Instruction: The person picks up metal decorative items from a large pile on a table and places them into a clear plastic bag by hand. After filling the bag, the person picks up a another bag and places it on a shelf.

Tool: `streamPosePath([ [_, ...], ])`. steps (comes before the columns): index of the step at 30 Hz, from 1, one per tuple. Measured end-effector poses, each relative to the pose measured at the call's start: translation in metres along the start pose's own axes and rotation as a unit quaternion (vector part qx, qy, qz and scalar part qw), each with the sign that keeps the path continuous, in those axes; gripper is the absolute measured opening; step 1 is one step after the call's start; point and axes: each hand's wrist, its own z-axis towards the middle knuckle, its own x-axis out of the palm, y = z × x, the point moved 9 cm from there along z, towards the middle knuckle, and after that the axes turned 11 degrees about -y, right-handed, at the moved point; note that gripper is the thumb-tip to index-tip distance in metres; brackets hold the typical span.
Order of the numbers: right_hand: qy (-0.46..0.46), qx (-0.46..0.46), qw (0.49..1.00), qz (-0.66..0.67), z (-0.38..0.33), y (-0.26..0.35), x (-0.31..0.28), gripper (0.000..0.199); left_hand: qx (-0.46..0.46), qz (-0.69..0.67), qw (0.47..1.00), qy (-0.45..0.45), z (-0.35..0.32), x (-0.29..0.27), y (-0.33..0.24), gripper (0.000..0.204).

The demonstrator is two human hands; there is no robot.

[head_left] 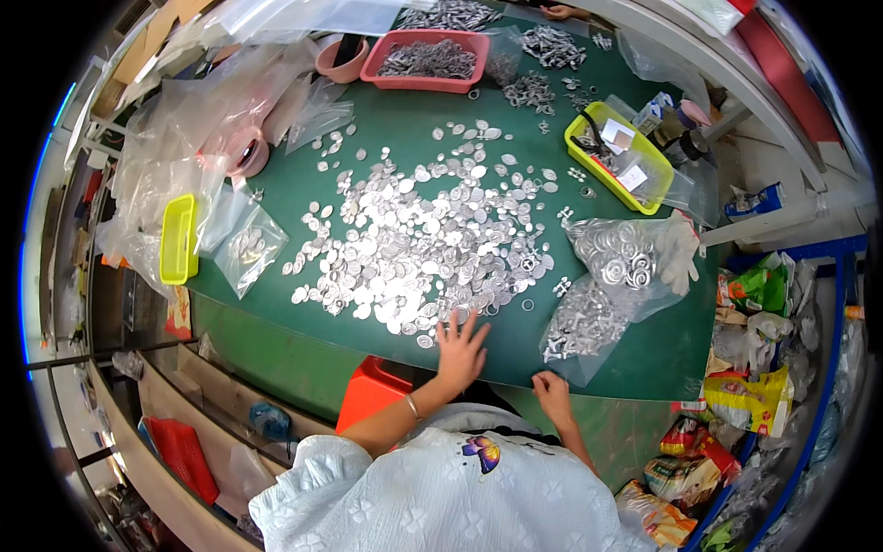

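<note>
A wide heap of small silver oval medals (395, 248) spreads over the green table (276, 322). My left hand (462, 353) is open, its fingers spread at the heap's near edge, fingertips by the closest pieces. At the table's front edge, to the right, my right hand (552, 394) is closed with curled fingers; whatever it may hold is hidden. Just beyond it lies a clear plastic bag of small silver cross-like pieces (584, 322). Behind that, another clear bag holds silver ring-shaped pieces (625, 262). A single ring (528, 304) rests between the heap and the bags.
A pink tray (478, 74) of metal pieces stands at the back, a yellow-green tray (589, 152) at the back right. An empty yellow tray (179, 241) and plastic bags (166, 156) occupy the left. Another person's hand (557, 12) shows at the far edge. A red stool (368, 391) stands below.
</note>
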Motion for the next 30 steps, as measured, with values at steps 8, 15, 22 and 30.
streamPosePath([
  [8, 0.024, -0.208, 0.977, -0.041, 0.04, 0.114, 0.055, 0.036, -0.087, 0.113, 0.987, -0.074, 0.006, -0.033, 0.115, 0.055],
  [15, -0.069, -0.324, 0.927, -0.175, 0.084, 0.171, 0.075, 0.054, -0.188, 0.089, 0.961, -0.179, 0.03, -0.063, 0.18, 0.04],
  [22, -0.092, -0.359, 0.906, -0.203, 0.117, 0.158, 0.072, 0.048, -0.266, 0.054, 0.924, -0.271, 0.032, -0.086, 0.211, 0.04],
  [30, -0.251, -0.231, 0.924, -0.171, 0.149, 0.153, 0.051, 0.023, -0.373, 0.096, 0.878, -0.283, -0.026, -0.1, 0.236, 0.049],
])
